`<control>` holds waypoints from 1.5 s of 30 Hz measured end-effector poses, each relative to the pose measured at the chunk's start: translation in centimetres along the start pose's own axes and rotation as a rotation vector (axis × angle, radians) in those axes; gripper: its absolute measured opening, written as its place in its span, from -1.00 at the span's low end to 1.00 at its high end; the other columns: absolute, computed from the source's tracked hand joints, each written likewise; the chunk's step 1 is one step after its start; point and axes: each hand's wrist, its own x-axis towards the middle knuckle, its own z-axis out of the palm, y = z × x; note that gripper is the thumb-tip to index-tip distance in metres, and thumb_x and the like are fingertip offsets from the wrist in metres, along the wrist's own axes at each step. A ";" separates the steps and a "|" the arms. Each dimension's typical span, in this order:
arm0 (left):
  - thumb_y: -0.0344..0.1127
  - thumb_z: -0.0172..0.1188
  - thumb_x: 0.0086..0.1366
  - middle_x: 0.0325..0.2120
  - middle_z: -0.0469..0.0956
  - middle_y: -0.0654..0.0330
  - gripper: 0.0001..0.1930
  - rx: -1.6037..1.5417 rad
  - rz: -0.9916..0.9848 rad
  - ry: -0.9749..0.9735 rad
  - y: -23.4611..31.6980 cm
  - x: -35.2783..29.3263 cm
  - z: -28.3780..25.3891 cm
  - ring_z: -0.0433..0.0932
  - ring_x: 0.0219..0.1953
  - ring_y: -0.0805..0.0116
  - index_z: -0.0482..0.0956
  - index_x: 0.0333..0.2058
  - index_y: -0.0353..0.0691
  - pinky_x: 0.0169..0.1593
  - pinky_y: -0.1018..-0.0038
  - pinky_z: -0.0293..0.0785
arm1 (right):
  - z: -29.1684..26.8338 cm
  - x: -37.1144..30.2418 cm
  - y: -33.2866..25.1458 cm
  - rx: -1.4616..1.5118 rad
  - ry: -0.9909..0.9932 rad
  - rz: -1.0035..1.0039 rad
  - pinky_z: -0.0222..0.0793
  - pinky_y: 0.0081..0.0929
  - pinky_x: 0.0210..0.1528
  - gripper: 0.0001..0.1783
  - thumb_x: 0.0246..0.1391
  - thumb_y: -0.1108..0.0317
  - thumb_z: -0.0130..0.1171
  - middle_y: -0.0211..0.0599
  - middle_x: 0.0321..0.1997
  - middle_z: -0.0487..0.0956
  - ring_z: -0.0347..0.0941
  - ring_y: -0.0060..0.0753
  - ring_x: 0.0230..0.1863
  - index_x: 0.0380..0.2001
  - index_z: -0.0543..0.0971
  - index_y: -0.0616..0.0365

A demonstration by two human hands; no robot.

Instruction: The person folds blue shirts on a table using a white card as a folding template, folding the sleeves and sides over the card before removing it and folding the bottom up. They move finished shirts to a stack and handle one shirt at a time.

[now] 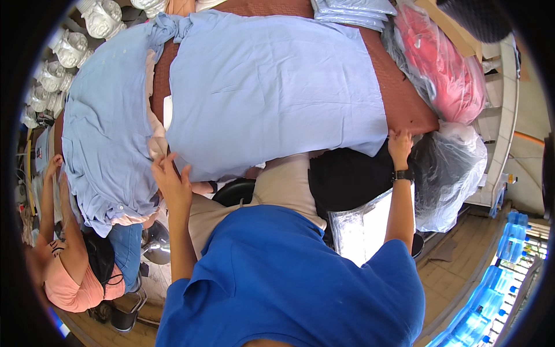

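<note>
A light-blue garment or cloth piece (277, 92) lies spread flat over a brown-covered table (404, 98), its near edge hanging toward my lap. My left hand (173, 184) is raised at the cloth's near left corner, fingers apart and nothing visibly gripped. At the near right corner, my right hand (400, 149), with a dark band on the wrist, has its fingers curled at the table edge beside the cloth. Whether they pinch the hem or rest on the table cover is hard to see.
To the left, a heap of light-blue shirts (107, 127) lies before a co-worker in a peach top (81, 277). Folded bagged garments (352, 11) sit at the back. A plastic bag of red cloth (442, 63) and a clear bag (451, 173) stand right. Blue bottles (485, 295) line the lower right.
</note>
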 end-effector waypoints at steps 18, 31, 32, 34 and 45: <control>0.20 0.05 0.34 0.40 0.13 0.18 -0.33 0.196 0.459 -0.092 5.4 14.5 14.5 0.02 0.44 -0.01 0.29 0.32 0.02 0.40 -0.10 -0.14 | 8.3 15.8 -18.0 0.615 0.102 -0.308 0.03 0.10 0.35 -0.45 0.25 -0.11 0.05 -0.05 0.19 0.47 0.24 0.19 0.28 0.15 0.50 -0.01; 0.16 0.09 0.33 0.39 0.14 0.16 -0.34 0.168 0.404 -0.144 6.8 14.7 13.9 0.03 0.43 -0.02 0.31 0.31 -0.01 0.40 -0.08 -0.12 | 10.4 25.5 -17.4 0.345 -0.068 0.080 0.35 0.00 0.13 -0.61 0.00 0.01 0.31 -0.16 0.09 0.54 0.35 0.15 0.16 -0.14 0.67 -0.06; 0.17 0.10 0.32 0.39 0.15 0.16 -0.34 0.165 0.405 -0.149 7.1 14.8 14.0 0.03 0.43 -0.02 0.32 0.30 -0.01 0.40 -0.08 -0.12 | 10.7 25.9 -17.0 0.334 -0.009 0.083 0.34 0.00 0.12 -0.62 0.01 0.02 0.31 -0.19 0.07 0.54 0.35 0.13 0.15 -0.16 0.66 -0.04; 0.17 0.10 0.32 0.38 0.16 0.16 -0.34 0.184 0.410 -0.140 7.0 14.7 13.7 0.03 0.43 -0.03 0.32 0.30 -0.01 0.39 -0.09 -0.11 | 10.9 26.1 -17.8 0.318 0.100 0.077 0.34 0.00 0.10 -0.66 0.02 0.04 0.31 -0.25 0.03 0.54 0.35 0.11 0.14 -0.20 0.66 -0.02; 0.14 0.07 0.35 0.40 0.13 0.18 -0.36 0.220 0.427 -0.133 6.4 14.5 13.9 0.02 0.43 -0.06 0.27 0.34 0.06 0.38 -0.13 -0.09 | 2.5 9.4 -24.8 0.327 0.123 -0.325 -0.08 0.29 0.33 -0.27 0.24 -0.27 -0.06 0.04 0.37 0.21 0.06 0.31 0.35 0.28 0.35 0.00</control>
